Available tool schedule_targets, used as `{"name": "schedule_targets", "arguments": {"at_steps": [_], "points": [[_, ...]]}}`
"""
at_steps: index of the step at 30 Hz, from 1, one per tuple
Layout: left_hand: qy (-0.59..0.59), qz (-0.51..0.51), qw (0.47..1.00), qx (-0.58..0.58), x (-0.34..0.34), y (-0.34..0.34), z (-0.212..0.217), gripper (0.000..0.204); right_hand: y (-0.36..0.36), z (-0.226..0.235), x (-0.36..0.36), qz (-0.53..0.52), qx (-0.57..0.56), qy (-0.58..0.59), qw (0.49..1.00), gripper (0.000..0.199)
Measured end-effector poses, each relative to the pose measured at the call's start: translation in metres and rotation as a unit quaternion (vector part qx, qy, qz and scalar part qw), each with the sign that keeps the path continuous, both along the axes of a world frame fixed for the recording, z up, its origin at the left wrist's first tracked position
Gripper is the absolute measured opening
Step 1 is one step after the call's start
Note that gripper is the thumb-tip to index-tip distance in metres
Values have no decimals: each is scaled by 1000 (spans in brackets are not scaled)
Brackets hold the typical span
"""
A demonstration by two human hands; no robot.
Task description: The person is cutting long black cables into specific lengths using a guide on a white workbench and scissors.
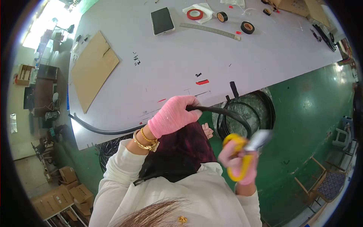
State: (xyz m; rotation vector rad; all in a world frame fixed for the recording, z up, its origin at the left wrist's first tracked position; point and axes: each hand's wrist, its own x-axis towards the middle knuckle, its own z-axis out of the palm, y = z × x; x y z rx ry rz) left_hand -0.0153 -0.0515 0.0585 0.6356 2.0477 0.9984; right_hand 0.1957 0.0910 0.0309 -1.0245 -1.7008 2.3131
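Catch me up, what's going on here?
Someone's pink-gloved left hand grips a black cable or tube by the near edge of the table; one stretch runs left along that edge, another arches right, off the table. The right hand holds yellow-handled scissors off to the right, too blurred to tell whether they are open or touching it.

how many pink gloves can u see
2: one on the left hand, gripping the black cable or hose, and one on the right hand, holding the yellow-handled scissors.
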Motion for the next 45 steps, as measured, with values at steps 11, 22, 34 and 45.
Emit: {"name": "schedule_targets", "arguments": {"at_steps": [11, 22, 34, 45], "points": [[-43, -12, 999, 8, 19, -10, 14, 15, -70, -72, 0, 163, 133, 81, 974, 18], [-56, -10, 998, 24, 19, -16, 14, 16, -69, -53, -15, 134, 32, 60, 989, 21], [-75, -25, 997, 19, 15, -20, 16, 16, -69, -36, -15, 164, 152, 49, 973, 16], [-67, -51, 996, 26, 11, -24, 17, 22, -66, -23, -18, 178, 150, 41, 972, 16]]}}
